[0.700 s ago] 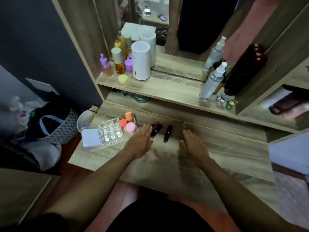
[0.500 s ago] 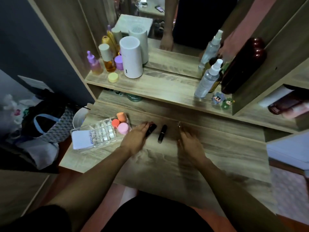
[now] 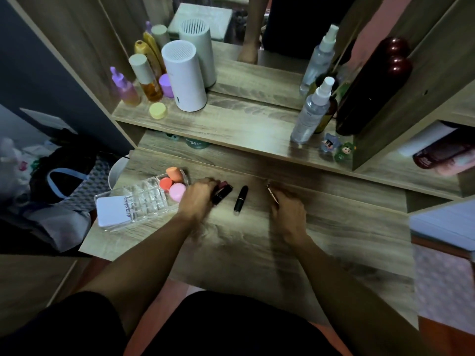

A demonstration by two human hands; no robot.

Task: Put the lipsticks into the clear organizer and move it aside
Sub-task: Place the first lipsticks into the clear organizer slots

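The clear organizer (image 3: 144, 199) sits at the left of the wooden desk (image 3: 257, 242). It holds a white card, an orange sponge and round pink and orange pieces. Just right of it, my left hand (image 3: 198, 201) curls its fingers over dark red lipsticks (image 3: 223, 192) lying on the desk. A black lipstick (image 3: 240, 199) lies alone, a little further right. My right hand (image 3: 289, 213) rests palm down on the desk, right of the black lipstick. A thin metallic stick (image 3: 272, 195) pokes out at its fingertips; whether it is gripped is unclear.
A raised shelf (image 3: 231, 124) behind the desk carries a white cylinder (image 3: 183, 78), several bottles on the left and spray bottles (image 3: 311, 111) on the right, in front of a mirror. Bags lie on the floor past the desk's left edge.
My left hand slid right from beside the organizer onto the dark red lipsticks and its fingers closed over them. My right hand stayed in place. The view tilted slightly.
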